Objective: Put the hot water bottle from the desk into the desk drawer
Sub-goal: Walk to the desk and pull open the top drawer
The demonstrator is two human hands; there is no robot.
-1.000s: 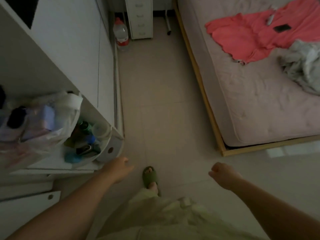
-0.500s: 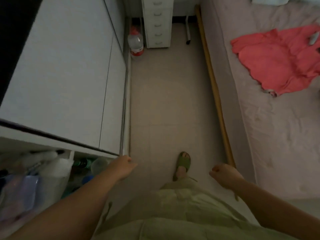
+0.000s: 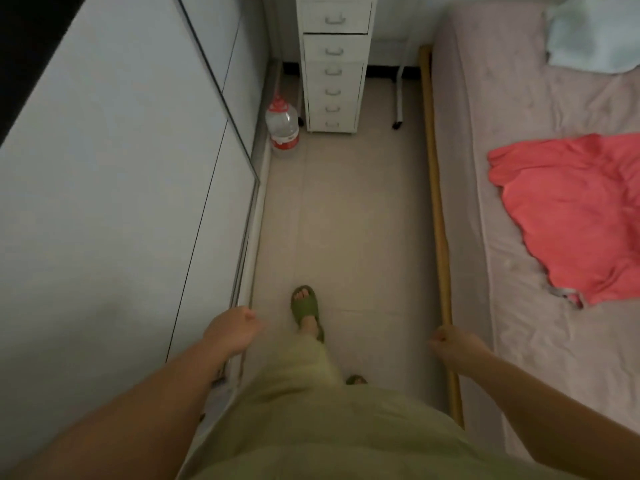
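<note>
No hot water bottle and no desk top show in the head view. A narrow white drawer unit (image 3: 334, 64) with several drawers, all closed, stands at the far end of the aisle. My left hand (image 3: 232, 329) hangs curled into a loose fist beside the white wardrobe, holding nothing. My right hand (image 3: 450, 346) is also curled shut and empty, next to the bed's wooden edge. My foot in a green slipper (image 3: 305, 308) is forward on the tiled floor.
A white wardrobe (image 3: 114, 188) lines the left side. A large clear water bottle with a red cap (image 3: 282, 128) stands on the floor beside the drawer unit. The bed (image 3: 512, 237) on the right carries a red garment (image 3: 575, 216) and a pale blue cloth (image 3: 592, 32).
I have walked forward down the aisle. The open shelf with bags and bottles on the left has dropped out of view, and the drawer unit is nearer. Both hands stay curled and empty.
</note>
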